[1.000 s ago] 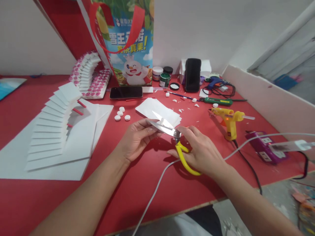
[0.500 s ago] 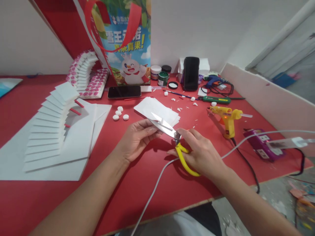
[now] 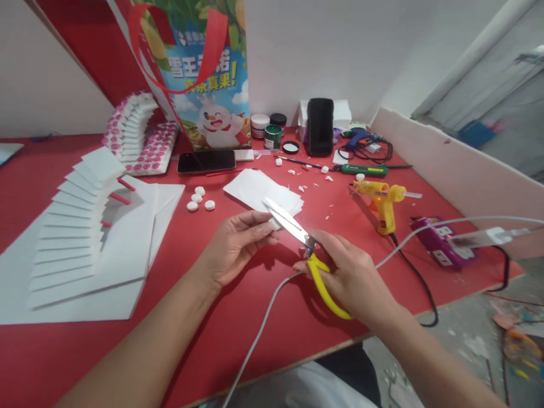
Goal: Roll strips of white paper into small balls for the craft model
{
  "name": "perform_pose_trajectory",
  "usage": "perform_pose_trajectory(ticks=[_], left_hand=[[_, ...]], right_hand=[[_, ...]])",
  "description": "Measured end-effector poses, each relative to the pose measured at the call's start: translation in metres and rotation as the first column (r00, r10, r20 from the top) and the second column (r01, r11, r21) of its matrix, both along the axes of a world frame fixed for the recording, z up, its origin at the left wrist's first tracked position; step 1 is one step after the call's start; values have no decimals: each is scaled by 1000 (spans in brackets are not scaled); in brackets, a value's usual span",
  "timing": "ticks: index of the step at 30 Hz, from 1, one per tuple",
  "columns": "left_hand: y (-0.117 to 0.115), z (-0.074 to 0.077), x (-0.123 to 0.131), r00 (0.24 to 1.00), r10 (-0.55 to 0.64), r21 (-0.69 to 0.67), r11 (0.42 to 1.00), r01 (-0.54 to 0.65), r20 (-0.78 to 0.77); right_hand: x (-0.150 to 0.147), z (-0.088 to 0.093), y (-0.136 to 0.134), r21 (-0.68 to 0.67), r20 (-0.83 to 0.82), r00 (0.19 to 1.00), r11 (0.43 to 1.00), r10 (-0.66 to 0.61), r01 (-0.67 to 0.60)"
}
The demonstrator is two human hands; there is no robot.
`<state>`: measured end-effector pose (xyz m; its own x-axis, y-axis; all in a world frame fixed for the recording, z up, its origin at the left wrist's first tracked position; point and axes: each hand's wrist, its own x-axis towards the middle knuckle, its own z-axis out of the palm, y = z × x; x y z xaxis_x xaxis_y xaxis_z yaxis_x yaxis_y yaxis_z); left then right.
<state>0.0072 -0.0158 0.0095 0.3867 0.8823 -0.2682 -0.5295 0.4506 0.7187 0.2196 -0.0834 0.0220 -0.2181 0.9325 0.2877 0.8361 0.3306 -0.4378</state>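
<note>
My right hand (image 3: 352,275) grips yellow-handled scissors (image 3: 304,246) above the red table (image 3: 255,317). Their steel blades are nearly closed and point up-left toward my left hand (image 3: 238,241). That hand pinches a small white piece (image 3: 275,222) at the blade tips; most of it is hidden by the fingers. Just beyond lies a stack of white foam sheets (image 3: 259,190). Three small white discs (image 3: 199,199) sit left of the stack.
A white foam staircase model (image 3: 80,226) stands at the left. A yellow glue gun (image 3: 382,201), purple power strip (image 3: 437,246), white cable (image 3: 263,328), two phones, paint jars (image 3: 272,131) and a printed bag (image 3: 204,85) line the back and right.
The scissor blades have closed between the earlier frames and now. Both hands have stayed in about the same spot while the camera view drifted right and down.
</note>
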Motion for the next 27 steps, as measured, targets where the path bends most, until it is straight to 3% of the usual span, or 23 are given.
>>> perform_pose_trajectory(ticks=[3, 5, 12, 19, 27], left_hand=[[0, 1, 0, 1000, -4, -5, 1000, 4, 7], [1, 1, 0, 1000, 0, -11, 1000, 0, 23], [2, -1, -3, 999, -14, -13, 1000, 15, 50], [0, 0, -1, 998, -52, 14, 999, 51, 42], [-1, 1, -2, 997, -67, 17, 998, 66, 32]], right_hand=[[3, 2, -1, -148, -165, 974, 980, -158, 134], [6, 5, 1, -157, -157, 969, 974, -190, 165], [3, 10, 0, -47, 16, 999, 998, 46, -45], [-1, 5, 2, 76, 168, 985, 995, 43, -56], [-1, 4, 2, 90, 197, 980, 995, 27, -45]])
